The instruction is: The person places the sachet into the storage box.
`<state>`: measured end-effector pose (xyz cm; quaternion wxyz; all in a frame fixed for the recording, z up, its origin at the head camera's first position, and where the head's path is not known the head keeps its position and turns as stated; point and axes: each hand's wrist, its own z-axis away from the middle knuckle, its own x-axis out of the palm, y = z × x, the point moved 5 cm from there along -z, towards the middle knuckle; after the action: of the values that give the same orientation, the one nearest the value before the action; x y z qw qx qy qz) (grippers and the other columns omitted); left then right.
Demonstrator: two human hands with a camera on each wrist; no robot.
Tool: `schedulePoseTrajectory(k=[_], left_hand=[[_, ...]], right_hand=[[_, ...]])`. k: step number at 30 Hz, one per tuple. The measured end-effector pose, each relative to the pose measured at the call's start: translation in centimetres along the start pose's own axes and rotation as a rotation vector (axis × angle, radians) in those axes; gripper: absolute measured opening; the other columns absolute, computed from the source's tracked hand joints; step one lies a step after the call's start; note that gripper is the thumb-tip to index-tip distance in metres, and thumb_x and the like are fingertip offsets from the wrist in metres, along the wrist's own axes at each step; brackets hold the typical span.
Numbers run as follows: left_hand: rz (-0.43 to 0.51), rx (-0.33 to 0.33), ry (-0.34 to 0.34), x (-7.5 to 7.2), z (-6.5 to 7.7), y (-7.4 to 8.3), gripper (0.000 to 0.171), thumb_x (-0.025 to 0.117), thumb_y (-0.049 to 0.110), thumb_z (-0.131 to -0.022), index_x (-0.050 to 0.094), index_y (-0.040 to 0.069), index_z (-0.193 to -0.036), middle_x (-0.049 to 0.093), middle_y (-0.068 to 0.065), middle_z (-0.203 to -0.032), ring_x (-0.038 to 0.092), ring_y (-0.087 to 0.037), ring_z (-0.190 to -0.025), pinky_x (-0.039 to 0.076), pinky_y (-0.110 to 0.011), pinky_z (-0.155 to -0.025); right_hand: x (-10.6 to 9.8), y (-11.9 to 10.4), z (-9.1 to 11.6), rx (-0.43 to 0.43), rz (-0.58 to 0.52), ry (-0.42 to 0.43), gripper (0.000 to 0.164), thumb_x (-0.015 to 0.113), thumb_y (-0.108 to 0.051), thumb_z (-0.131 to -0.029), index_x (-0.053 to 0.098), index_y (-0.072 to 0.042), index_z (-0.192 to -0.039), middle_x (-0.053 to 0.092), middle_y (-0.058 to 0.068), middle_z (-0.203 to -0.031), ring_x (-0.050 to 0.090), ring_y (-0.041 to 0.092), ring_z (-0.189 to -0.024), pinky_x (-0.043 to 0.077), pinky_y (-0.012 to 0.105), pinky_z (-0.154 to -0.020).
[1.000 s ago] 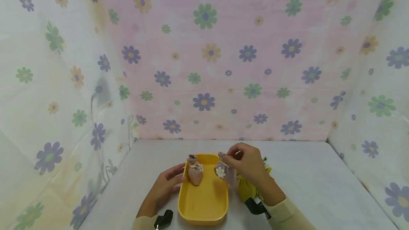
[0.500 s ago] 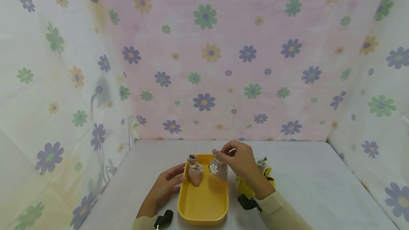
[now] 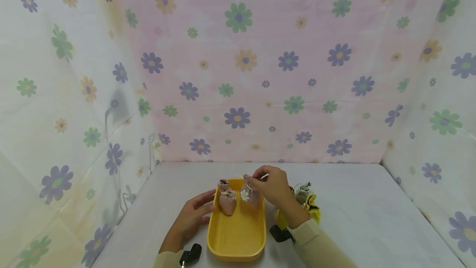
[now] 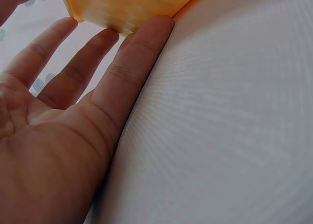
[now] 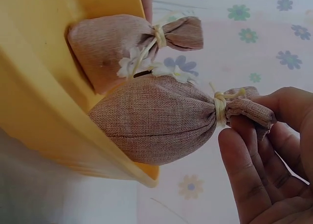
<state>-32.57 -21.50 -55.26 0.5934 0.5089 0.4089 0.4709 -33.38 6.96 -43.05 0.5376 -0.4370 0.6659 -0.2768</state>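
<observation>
My right hand [image 3: 274, 187] pinches the gathered neck of a brownish-pink cloth pouch [image 3: 253, 202] with a white flower and a pale cord tie. That pouch's lower end is inside the yellow tray [image 3: 238, 239], near its right side. A similar pouch [image 3: 227, 206] leans in the tray's far left part. In the right wrist view the two pouches lie side by side, the held pouch [image 5: 156, 121] in front. My left hand [image 3: 189, 220] rests beside the tray's left wall. Its straight, spread fingers [image 4: 146, 43] touch the tray [image 4: 132, 6] in the left wrist view.
Right of the tray, partly behind my right forearm, stand a yellow cloth bundle [image 3: 313, 208] and a greyish-white one [image 3: 303, 191]. The white table [image 3: 372, 210] meets a flower-printed curtain [image 3: 260, 94] at the back and sides.
My right hand has moved left with the pouch, from the tray's right edge to inside it, next to the other pouch. My left hand has stayed at the tray's left side.
</observation>
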Motion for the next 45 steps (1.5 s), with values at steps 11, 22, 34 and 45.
schedulePoseTrajectory(k=[11, 22, 34, 45], left_hand=[[-0.004, 0.010, -0.007, 0.0, -0.2, 0.3, 0.069, 0.080, 0.032, -0.091, 0.051, 0.022, -0.153, 0.049, -0.014, -0.157, 0.057, -0.032, -0.137, 0.060, -0.044, -0.097], [-0.001, 0.003, -0.003, -0.1, -0.1, 0.2, 0.070, 0.081, 0.032, -0.090, 0.051, 0.021, -0.153, 0.048, -0.015, -0.158, 0.057, -0.032, -0.137, 0.060, -0.044, -0.097], [0.005, 0.005, -0.010, -0.1, -0.2, 0.1, 0.070, 0.081, 0.030, -0.091, 0.051, 0.021, -0.153, 0.049, -0.015, -0.157, 0.056, -0.032, -0.137, 0.060, -0.044, -0.097], [0.001, -0.001, -0.001, 0.0, -0.1, -0.1, 0.070, 0.080, 0.030, -0.091, 0.051, 0.021, -0.154, 0.048, -0.016, -0.158, 0.057, -0.033, -0.137, 0.061, -0.045, -0.096]], right_hand=[[0.7, 0.3, -0.8, -0.027, 0.027, -0.002, 0.018, 0.081, -0.038, -0.091, 0.073, -0.024, -0.084, 0.068, -0.007, -0.081, 0.064, 0.012, -0.073, 0.057, 0.028, -0.057], [1.7, 0.9, -1.3, -0.016, 0.069, -0.016, 0.021, 0.081, -0.038, -0.090, 0.073, -0.021, -0.082, 0.068, -0.005, -0.079, 0.062, 0.014, -0.070, 0.056, 0.028, -0.057], [2.2, 1.0, -1.3, -0.033, 0.107, -0.021, 0.018, 0.080, -0.035, -0.091, 0.074, -0.020, -0.083, 0.068, -0.006, -0.079, 0.061, 0.011, -0.070, 0.055, 0.028, -0.057], [2.3, 0.7, -1.0, -0.026, 0.135, -0.040, 0.015, 0.080, -0.032, -0.091, 0.073, -0.019, -0.088, 0.068, -0.004, -0.083, 0.061, 0.012, -0.072, 0.055, 0.028, -0.059]])
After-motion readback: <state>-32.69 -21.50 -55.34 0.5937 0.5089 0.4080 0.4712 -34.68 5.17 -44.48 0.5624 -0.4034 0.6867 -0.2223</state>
